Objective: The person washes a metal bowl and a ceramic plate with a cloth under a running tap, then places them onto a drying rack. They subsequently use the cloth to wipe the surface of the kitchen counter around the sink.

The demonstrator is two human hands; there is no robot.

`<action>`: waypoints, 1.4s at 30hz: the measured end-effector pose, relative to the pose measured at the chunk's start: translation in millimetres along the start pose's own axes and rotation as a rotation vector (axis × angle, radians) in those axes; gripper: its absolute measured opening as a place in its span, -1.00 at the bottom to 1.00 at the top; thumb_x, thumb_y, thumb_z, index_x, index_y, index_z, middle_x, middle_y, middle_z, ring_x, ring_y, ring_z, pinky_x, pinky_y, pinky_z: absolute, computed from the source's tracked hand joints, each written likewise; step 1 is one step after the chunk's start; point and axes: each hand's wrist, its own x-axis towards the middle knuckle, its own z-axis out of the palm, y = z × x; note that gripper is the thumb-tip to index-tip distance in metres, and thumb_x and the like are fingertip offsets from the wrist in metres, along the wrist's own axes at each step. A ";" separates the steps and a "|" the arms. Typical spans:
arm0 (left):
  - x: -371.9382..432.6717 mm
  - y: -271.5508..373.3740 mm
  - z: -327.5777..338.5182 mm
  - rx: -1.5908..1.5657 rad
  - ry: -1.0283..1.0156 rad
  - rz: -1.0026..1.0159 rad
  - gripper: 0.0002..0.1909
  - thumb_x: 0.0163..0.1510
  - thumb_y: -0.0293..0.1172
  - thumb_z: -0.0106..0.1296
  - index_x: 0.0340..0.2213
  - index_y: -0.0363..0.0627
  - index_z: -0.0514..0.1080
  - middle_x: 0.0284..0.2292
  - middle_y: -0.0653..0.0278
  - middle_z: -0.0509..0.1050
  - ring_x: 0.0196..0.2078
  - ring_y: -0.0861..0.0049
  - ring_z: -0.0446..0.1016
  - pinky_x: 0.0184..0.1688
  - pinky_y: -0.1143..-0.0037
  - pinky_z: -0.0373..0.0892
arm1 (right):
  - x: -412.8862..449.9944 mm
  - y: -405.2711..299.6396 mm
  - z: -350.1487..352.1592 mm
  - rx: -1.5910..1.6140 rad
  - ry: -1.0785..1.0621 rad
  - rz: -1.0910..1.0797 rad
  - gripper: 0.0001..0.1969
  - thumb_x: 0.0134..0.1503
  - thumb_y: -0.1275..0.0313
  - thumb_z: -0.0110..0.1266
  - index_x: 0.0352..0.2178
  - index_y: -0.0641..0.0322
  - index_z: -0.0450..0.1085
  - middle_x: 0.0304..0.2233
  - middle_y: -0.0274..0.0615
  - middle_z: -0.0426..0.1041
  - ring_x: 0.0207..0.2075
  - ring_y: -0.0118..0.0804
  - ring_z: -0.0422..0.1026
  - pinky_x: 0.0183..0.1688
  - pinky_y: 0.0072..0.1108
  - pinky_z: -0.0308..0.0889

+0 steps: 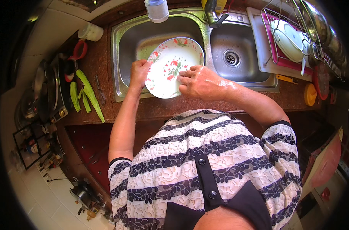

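A white plate with red and green printed decoration [167,82] is held tilted over the front edge of the large steel sink basin [128,43]. My left hand [140,73] grips its left rim, thumb on the upper face. My right hand [201,83], wet and shiny, has its curled fingers against the plate's face near the centre right; whether anything small is under those fingers cannot be told. The faucet [213,17] stands behind the divider between the two basins, with the small basin [234,43] on the right.
Green vegetable pieces [89,95] and a peeler-like tool [99,89] lie on the left counter. A white cup [91,32] and a red-handled item [80,50] are behind them. A wire dish rack [273,43] with white dishes stands right, near a yellow lid [310,95]. A white container [157,11] stands behind the sink.
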 end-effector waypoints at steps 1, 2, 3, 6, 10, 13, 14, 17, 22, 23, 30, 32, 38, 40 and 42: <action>-0.9 -0.1 -0.5 -0.124 -0.052 -0.023 -0.79 -0.09 -0.44 -0.03 -0.62 -0.38 0.42 -0.69 0.30 0.40 -0.67 0.66 0.31 -0.62 0.59 0.22 | -0.4 0.0 0.0 0.001 0.000 0.003 -0.90 -0.20 0.42 -0.01 -0.57 0.21 0.32 -0.56 -0.23 0.40 -0.41 -0.25 0.45 -0.32 -0.48 0.34; -2.3 0.3 -0.2 -0.122 -0.054 -0.024 -0.79 -0.09 -0.44 -0.03 -0.62 -0.38 0.42 -0.69 0.30 0.40 -0.67 0.66 0.31 -0.62 0.59 0.22 | -0.7 0.0 -0.3 0.004 -0.009 0.004 -0.90 -0.19 0.43 -0.01 -0.57 0.21 0.33 -0.56 -0.22 0.40 -0.41 -0.24 0.45 -0.32 -0.48 0.34; -4.2 3.1 0.6 -0.219 -0.080 -0.057 -0.81 -0.09 -0.46 -0.05 -0.60 -0.39 0.43 -0.68 0.30 0.41 -0.66 0.67 0.32 -0.61 0.61 0.23 | -1.0 -0.2 -0.6 0.007 -0.018 0.005 -0.90 -0.19 0.43 -0.01 -0.57 0.21 0.33 -0.56 -0.22 0.41 -0.41 -0.24 0.46 -0.31 -0.47 0.34; -7.8 6.5 5.5 -0.322 -0.095 -0.088 -0.82 -0.08 -0.47 -0.06 -0.57 -0.39 0.43 -0.67 0.30 0.42 -0.66 0.68 0.33 -0.61 0.63 0.25 | -1.0 -2.6 -3.9 0.063 -0.156 0.059 -0.90 -0.13 0.43 -0.03 -0.56 0.25 0.30 -0.30 -0.05 0.44 -0.18 -0.16 0.43 -0.18 -0.43 0.35; -4.6 6.5 6.4 -0.172 -0.093 -0.077 -0.81 -0.07 -0.44 -0.03 -0.57 -0.38 0.44 -0.66 0.31 0.41 -0.66 0.69 0.33 -0.61 0.64 0.25 | 0.3 -4.9 -7.3 0.050 -0.180 0.061 -0.89 -0.14 0.43 -0.03 -0.57 0.25 0.29 -0.33 -0.08 0.44 -0.19 -0.17 0.44 -0.19 -0.45 0.35; -3.7 8.1 8.8 -0.074 -0.086 -0.055 -0.79 -0.08 -0.41 0.00 -0.57 -0.38 0.44 -0.66 0.31 0.41 -0.67 0.70 0.32 -0.62 0.63 0.24 | 0.7 -7.2 -7.7 0.019 -0.191 0.054 -0.89 -0.15 0.43 -0.02 -0.58 0.25 0.29 -0.36 -0.11 0.44 -0.22 -0.19 0.45 -0.21 -0.46 0.35; -2.9 5.6 9.8 -0.075 -0.088 -0.056 -0.79 -0.08 -0.41 0.00 -0.57 -0.38 0.44 -0.66 0.31 0.41 -0.67 0.70 0.32 -0.62 0.63 0.24 | 0.5 -7.1 -7.1 -0.007 -0.132 0.027 -0.90 -0.18 0.43 -0.01 -0.59 0.24 0.32 -0.47 -0.16 0.43 -0.33 -0.22 0.45 -0.28 -0.46 0.35; -1.2 -2.4 9.0 -0.130 -0.075 -0.056 -0.80 -0.10 -0.42 -0.01 -0.56 -0.38 0.44 -0.67 0.32 0.40 -0.65 0.70 0.32 -0.61 0.63 0.23 | 0.3 -7.7 -8.8 -0.023 -0.124 0.015 -0.90 -0.18 0.44 -0.01 -0.59 0.24 0.32 -0.49 -0.17 0.43 -0.35 -0.22 0.45 -0.29 -0.46 0.35; -1.8 5.8 -1.4 -0.285 -0.348 -0.132 -0.80 -0.12 -0.49 -0.14 -0.53 -0.37 0.44 -0.63 0.33 0.41 -0.61 0.63 0.36 -0.55 0.64 0.28 | -3.4 -4.2 -8.8 -0.006 -0.175 0.046 -0.92 -0.16 0.45 -0.01 -0.59 0.24 0.29 -0.40 -0.15 0.45 -0.25 -0.21 0.45 -0.23 -0.45 0.35; -2.9 8.0 -3.7 -0.284 -0.352 -0.129 -0.80 -0.12 -0.49 -0.14 -0.53 -0.37 0.44 -0.63 0.33 0.41 -0.61 0.63 0.36 -0.55 0.64 0.28 | -4.0 -2.1 -8.8 0.084 -0.143 0.092 -0.92 -0.19 0.47 0.02 -0.60 0.24 0.29 -0.43 -0.14 0.45 -0.29 -0.18 0.46 -0.28 -0.44 0.35; -18.7 19.9 -9.5 -0.612 -0.298 -0.414 -0.34 0.09 0.20 -0.35 -0.12 -0.18 0.31 -0.27 0.18 0.47 -0.33 0.42 0.47 -0.48 0.53 0.42 | -27.9 12.8 -4.4 0.944 0.236 0.725 -0.81 -0.31 0.55 0.18 -0.58 0.31 0.32 -0.67 0.00 0.35 -0.61 -0.26 0.36 -0.49 -0.42 0.22; -15.0 5.2 -19.7 -0.539 -0.365 -0.386 -0.37 0.10 0.18 -0.35 -0.13 -0.18 0.29 -0.29 0.15 0.47 -0.39 0.40 0.49 -0.50 0.55 0.41 | -34.6 12.5 -1.6 1.286 0.363 0.848 -0.69 -0.30 0.57 0.24 -0.42 0.35 0.39 -0.55 -0.20 0.44 -0.50 -0.44 0.36 -0.39 -0.52 0.27; -13.2 -28.5 -26.6 -0.418 -0.361 -0.386 -0.59 0.16 -0.11 -0.25 -0.20 -0.23 0.34 -0.35 0.12 0.48 -0.43 0.43 0.50 -0.48 0.59 0.42 | -83.9 -17.3 -6.7 1.835 1.061 1.040 -0.49 -0.28 0.67 0.20 -0.18 0.42 0.32 -0.29 -0.12 0.46 -0.27 -0.32 0.44 -0.08 -0.52 0.31; -19.0 -33.7 -30.9 -0.455 -0.297 -0.408 -0.63 0.16 -0.18 -0.24 -0.22 -0.25 0.34 -0.37 0.07 0.48 -0.45 0.40 0.50 -0.48 0.56 0.45 | -108.8 -29.9 -27.2 1.856 1.285 1.139 -0.50 -0.24 0.72 0.14 -0.16 0.40 0.29 -0.28 -0.11 0.44 -0.24 -0.26 0.43 -0.05 -0.47 0.31; -21.1 -36.9 -33.7 -0.465 -0.292 -0.421 -0.65 0.16 -0.19 -0.23 -0.22 -0.25 0.34 -0.37 0.07 0.48 -0.45 0.40 0.50 -0.49 0.56 0.45 | -138.0 -45.7 -44.5 1.781 1.494 1.228 -0.49 -0.20 0.73 0.09 -0.12 0.38 0.26 -0.22 -0.10 0.41 -0.16 -0.23 0.40 0.00 -0.43 0.28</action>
